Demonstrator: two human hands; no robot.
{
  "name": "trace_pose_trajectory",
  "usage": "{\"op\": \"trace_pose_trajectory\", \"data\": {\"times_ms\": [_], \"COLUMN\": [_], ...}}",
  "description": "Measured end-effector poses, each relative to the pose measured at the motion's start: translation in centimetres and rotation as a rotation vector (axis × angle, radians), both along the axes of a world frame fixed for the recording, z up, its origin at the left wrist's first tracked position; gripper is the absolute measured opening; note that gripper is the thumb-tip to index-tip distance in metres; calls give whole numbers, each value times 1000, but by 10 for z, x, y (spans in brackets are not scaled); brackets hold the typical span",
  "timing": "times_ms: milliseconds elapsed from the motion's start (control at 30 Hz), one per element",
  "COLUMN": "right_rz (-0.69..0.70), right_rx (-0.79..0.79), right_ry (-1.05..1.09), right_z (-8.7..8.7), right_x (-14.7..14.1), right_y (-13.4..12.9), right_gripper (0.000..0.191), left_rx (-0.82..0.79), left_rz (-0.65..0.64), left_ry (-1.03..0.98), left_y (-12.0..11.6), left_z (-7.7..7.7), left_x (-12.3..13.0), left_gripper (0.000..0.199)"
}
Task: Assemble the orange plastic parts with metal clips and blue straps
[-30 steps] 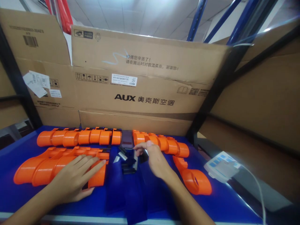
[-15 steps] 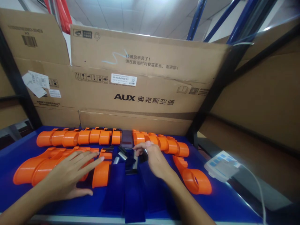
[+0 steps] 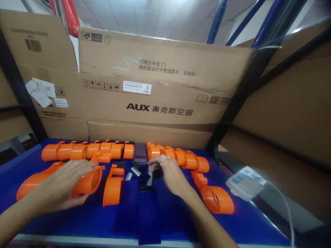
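My left hand (image 3: pixel 68 186) is wrapped round an orange plastic piece (image 3: pixel 90 181), its wide round end tilted toward the right. Left of it lies another orange piece (image 3: pixel 28 186), partly covered by my wrist. A single orange piece with a dark strip (image 3: pixel 113 189) stands between that hand and the dark blue strips (image 3: pixel 149 217). My right hand (image 3: pixel 168 174) is over the upper end of the blue strips, fingers curled together beside small silver and black pieces (image 3: pixel 135 171); what its fingertips hold, if anything, is too small to tell.
Rows of orange pieces (image 3: pixel 77 151) line the back of the blue table (image 3: pixel 93 224), with a dark phone-like object (image 3: pixel 141 153) between them. One orange piece (image 3: pixel 218 199) lies right. Beyond it is a white device (image 3: pixel 245 182) with a cable. Printed cardboard (image 3: pixel 160 96) stands behind.
My left hand has closed from spread fingers onto an orange piece and lifted and tilted it. My right hand has hardly moved.
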State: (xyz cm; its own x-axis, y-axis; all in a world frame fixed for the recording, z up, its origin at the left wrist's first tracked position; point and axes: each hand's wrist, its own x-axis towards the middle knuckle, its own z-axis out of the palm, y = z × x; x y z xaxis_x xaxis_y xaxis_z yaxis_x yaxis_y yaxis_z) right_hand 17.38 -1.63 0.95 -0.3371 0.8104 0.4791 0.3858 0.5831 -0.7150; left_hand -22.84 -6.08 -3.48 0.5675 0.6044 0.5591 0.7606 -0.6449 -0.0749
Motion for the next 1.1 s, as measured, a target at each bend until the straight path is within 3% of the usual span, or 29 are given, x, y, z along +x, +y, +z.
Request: {"op": "trace_pose_trajectory", "data": {"times_ms": [167, 333, 433, 533, 600, 700, 767, 833, 1000, 1100], "right_rz": [21, 82, 47, -22, -54, -64, -54, -30, 29, 13], "right_rx": [-35, -187, -263, -286, -276, -244, -234, -236, -225, -98], "right_ry": [15, 212, 336, 445, 479, 498, 494, 481, 407, 145], "right_z": [1, -7, -9, -7, -5, -4, -5, -7, -11, -8], "right_x": [-9, -16, -13, -7, -5, -7, -11, -17, -24, -17], "right_y": [-1, 4, 9, 13, 14, 14, 13, 13, 14, 14], "right_gripper": [41, 44, 38, 37, 38, 38, 38, 37, 40, 32], "left_rx": [68, 41, -23, -194, -344, -700, -1001, -1164, -1093, -1010], "left_rz": [-170, -448, -574, -642, -620, -524, -479, -435, -352, -355], "left_ry": [-16, 29, 53, -176, -543, -1102, -1189, -1156, -1337, -1536], "left_y": [-1, 5, 14, 27, 39, 56, 63, 66, 61, 59], "left_z": [20, 34, 40, 50, 57, 59, 55, 49, 46, 58], "left_x": [38, 108, 136, 153, 162, 173, 178, 181, 181, 175], "left_gripper": [72, 67, 65, 71, 78, 68, 63, 63, 50, 37]}}
